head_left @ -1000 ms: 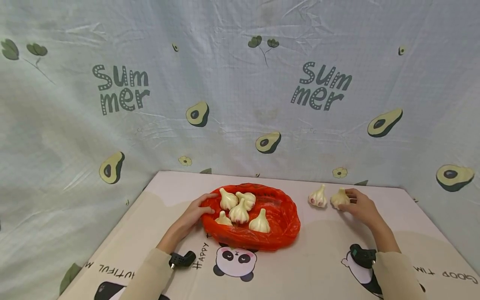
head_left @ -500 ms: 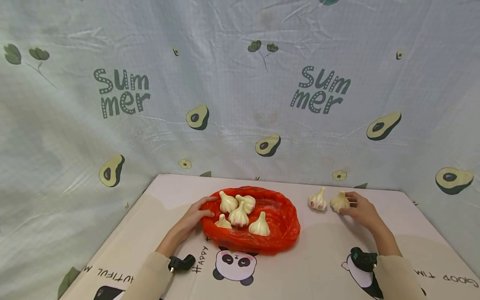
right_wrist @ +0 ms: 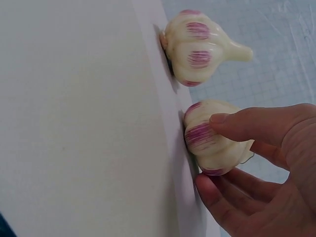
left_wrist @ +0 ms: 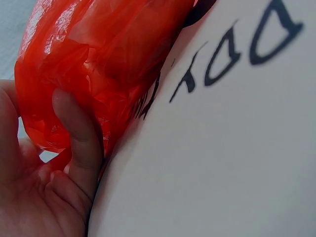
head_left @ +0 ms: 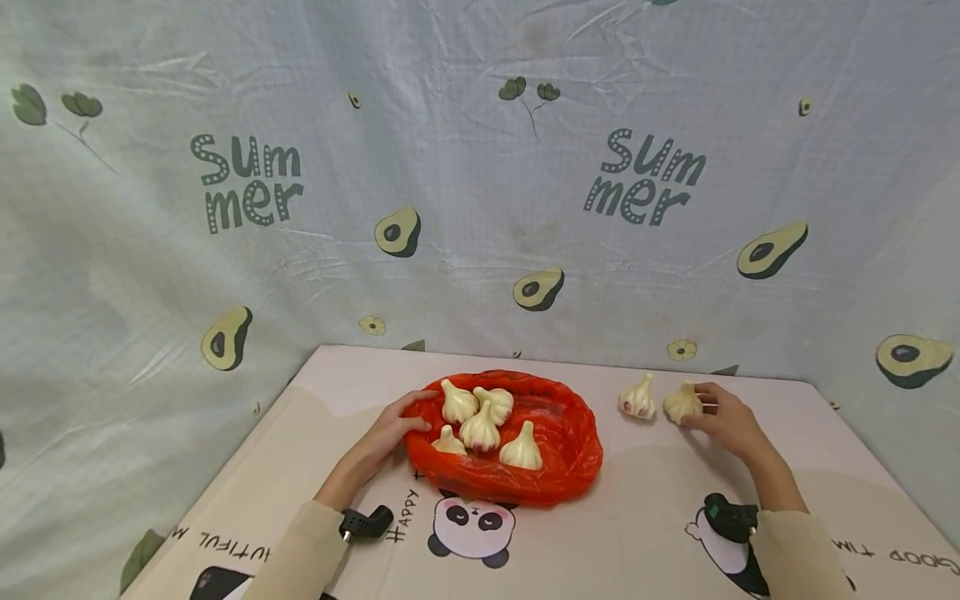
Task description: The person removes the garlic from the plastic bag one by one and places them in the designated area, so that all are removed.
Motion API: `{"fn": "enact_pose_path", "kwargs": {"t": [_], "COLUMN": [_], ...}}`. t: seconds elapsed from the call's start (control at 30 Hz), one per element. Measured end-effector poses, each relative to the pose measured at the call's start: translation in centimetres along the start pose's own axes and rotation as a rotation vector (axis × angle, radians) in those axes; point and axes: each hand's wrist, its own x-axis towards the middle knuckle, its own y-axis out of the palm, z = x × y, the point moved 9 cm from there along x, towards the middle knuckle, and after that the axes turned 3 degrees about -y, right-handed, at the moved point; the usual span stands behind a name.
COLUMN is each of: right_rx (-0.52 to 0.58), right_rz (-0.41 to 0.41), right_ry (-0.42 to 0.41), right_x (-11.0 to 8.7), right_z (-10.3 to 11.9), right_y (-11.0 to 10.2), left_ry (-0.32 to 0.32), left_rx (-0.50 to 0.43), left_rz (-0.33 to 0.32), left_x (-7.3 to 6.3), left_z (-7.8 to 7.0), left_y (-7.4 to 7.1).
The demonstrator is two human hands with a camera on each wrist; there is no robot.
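A red plastic bag (head_left: pixel 577 467), its rim rolled down into a bowl shape, stands in the middle of the table with several garlic bulbs (head_left: pixel 480 429) inside. My left hand (head_left: pixel 386 429) grips its left edge. In the left wrist view, the thumb (left_wrist: pixel 76 123) lies along the outside of the red plastic. To the right of the bag, my right hand (head_left: pixel 723 417) holds a garlic bulb (right_wrist: pixel 210 136) with purple streaks, thumb on one side and fingers on the other. Another garlic bulb (head_left: pixel 637 398) sits upright just left of the held one.
The white table (head_left: pixel 645 533) carries printed pandas (head_left: pixel 472 529) and lettering. A hanging cloth (head_left: pixel 450 167) with avocado prints stands behind the far edge and along both sides. A dark band with a small device (head_left: pixel 367 522) is on each wrist.
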Motion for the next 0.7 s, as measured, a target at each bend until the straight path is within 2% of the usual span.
{"fn": "enact_pose_path", "kwargs": {"t": [0.7], "right_rx": [0.021], "right_rz": [0.023], "right_ry": [0.024], "right_x": [0.18], "right_z": [-0.45], "right_y": [-0.01], "left_ry": [-0.012], "left_rx": [0.011], "left_rz": [-0.010], "left_x": [0.08], "left_z": [0.09], "left_y": [-0.20]}}
